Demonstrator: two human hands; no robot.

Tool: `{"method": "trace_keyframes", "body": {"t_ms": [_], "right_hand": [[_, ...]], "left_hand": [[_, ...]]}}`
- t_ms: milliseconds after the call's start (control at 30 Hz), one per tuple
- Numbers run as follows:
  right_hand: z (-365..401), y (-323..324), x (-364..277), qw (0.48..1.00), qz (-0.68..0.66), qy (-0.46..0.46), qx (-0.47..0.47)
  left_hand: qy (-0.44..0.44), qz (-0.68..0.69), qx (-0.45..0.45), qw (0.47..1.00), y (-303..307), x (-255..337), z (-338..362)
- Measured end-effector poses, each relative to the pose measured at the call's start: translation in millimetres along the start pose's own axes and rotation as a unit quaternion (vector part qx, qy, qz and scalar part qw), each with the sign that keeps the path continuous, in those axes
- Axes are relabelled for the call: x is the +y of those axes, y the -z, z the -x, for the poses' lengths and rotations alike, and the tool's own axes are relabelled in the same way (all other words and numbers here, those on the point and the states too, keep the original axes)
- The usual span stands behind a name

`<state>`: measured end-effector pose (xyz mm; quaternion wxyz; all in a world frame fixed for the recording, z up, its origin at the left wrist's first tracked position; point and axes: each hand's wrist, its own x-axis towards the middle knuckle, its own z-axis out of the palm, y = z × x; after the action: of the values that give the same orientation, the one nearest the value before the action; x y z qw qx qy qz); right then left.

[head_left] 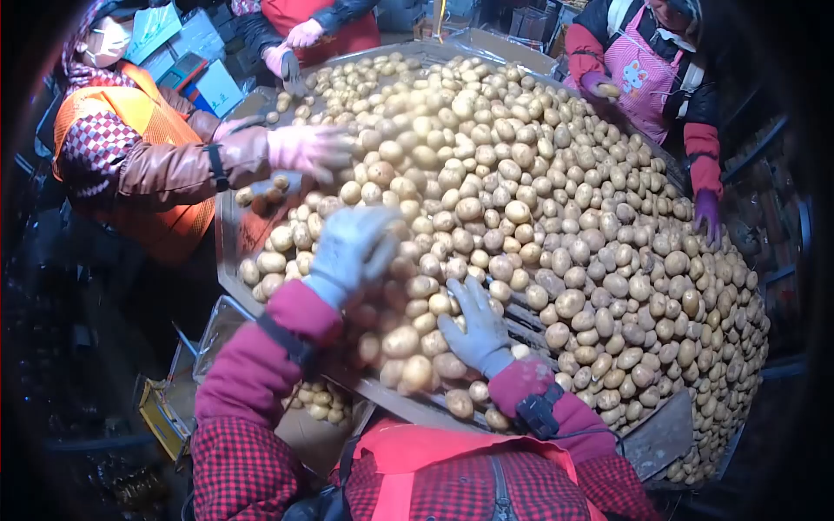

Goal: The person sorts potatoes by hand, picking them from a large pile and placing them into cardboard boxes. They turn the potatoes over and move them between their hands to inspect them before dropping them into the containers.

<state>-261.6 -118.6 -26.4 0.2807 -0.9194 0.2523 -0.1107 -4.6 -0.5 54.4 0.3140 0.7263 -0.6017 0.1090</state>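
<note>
Both my hands wear light grey-blue gloves over a wide heap of potatoes (517, 211). My left hand (352, 252) is above the heap's near left part, its fingers bent and apart, slightly blurred. No potato shows in it, though its palm side is hidden. Lower and to the right, my right hand (476, 326) lies on the potatoes with fingers spread, holding nothing. Beside its fingers, dark slats (526, 326) show between the potatoes. Blurred potatoes lie between my two hands.
A co-worker's pink glove (308, 149) reaches over the heap from the left. Others stand at the back and right, one with a purple glove (708, 215) at the heap's edge. A cardboard box (317, 430) with potatoes sits below the table rim (233, 252). A yellow-edged frame (161, 412) stands left.
</note>
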Motion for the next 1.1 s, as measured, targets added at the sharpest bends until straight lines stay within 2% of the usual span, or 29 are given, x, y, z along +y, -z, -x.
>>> {"method": "trace_keyframes", "body": {"t_ms": [33,100,167,233,300,333,400,433,500,633,667,767,833,900,933,1033,1100], "right_hand": [[-0.7,1.6,-3.2,1.000,0.002,-0.012,-0.001],[-2.5,3.3,-5.7,1.000,0.005,-0.007,-0.001],[-3.2,-7.8,0.5,0.996,0.010,0.032,0.079],[-5.3,-0.3,-4.9,0.999,-0.014,0.001,0.036],[-5.7,-0.7,-6.1,0.999,-0.019,-0.001,0.037],[-5.6,0.4,-5.6,0.999,-0.016,0.005,0.039],[-8.4,3.1,-6.2,0.998,-0.020,0.022,0.047],[-9.9,5.2,-7.8,0.998,-0.032,0.016,0.049],[-10.4,4.8,-6.9,0.997,-0.054,0.012,0.050],[-14.6,2.3,-6.5,0.995,-0.095,-0.019,0.034],[-16.6,2.2,-6.9,0.994,-0.101,-0.024,0.032],[-20.2,6.1,-10.1,0.994,-0.105,-0.031,0.025],[-21.4,7.4,-10.1,0.995,-0.094,-0.032,0.022],[-22.1,7.9,-6.8,0.995,-0.088,-0.008,0.040],[-22.7,8.3,-7.8,0.995,-0.094,-0.009,0.041],[-23.4,5.6,-6.8,0.994,-0.094,0.002,0.052],[-21.2,5.3,-7.1,0.994,-0.097,0.004,0.050]], "left_hand": [[0.036,0.018,0.026,0.999,0.9,-18.1,-22.7],[-0.020,-0.033,0.103,0.994,-19.9,-60.3,-55.3],[-0.030,-0.018,0.059,0.998,-17.8,-51.5,-82.1],[-0.062,-0.059,0.104,0.991,-28.9,-76.0,-104.9],[0.063,-0.087,0.083,0.991,-45.2,-145.0,-128.0],[0.149,-0.003,0.099,0.984,-52.3,-177.6,-139.1],[0.241,0.071,0.142,0.957,-64.2,-244.6,-154.1],[0.249,0.061,0.174,0.951,-66.4,-274.4,-158.0],[0.332,0.026,0.142,0.932,-65.1,-314.8,-158.5],[0.386,0.036,0.013,0.922,-66.7,-348.2,-157.7],[0.335,0.047,-0.011,0.941,-81.0,-376.8,-157.6],[0.235,-0.023,-0.084,0.968,-86.0,-340.6,-178.2],[0.277,-0.043,-0.211,0.936,-91.3,-326.7,-192.5],[0.251,-0.163,-0.225,0.927,-102.0,-319.6,-192.3],[0.253,-0.170,-0.169,0.937,-111.1,-329.1,-189.2],[0.286,-0.170,-0.169,0.928,-118.6,-337.3,-191.8],[0.267,-0.111,-0.120,0.950,-114.3,-326.8,-182.2]]}}
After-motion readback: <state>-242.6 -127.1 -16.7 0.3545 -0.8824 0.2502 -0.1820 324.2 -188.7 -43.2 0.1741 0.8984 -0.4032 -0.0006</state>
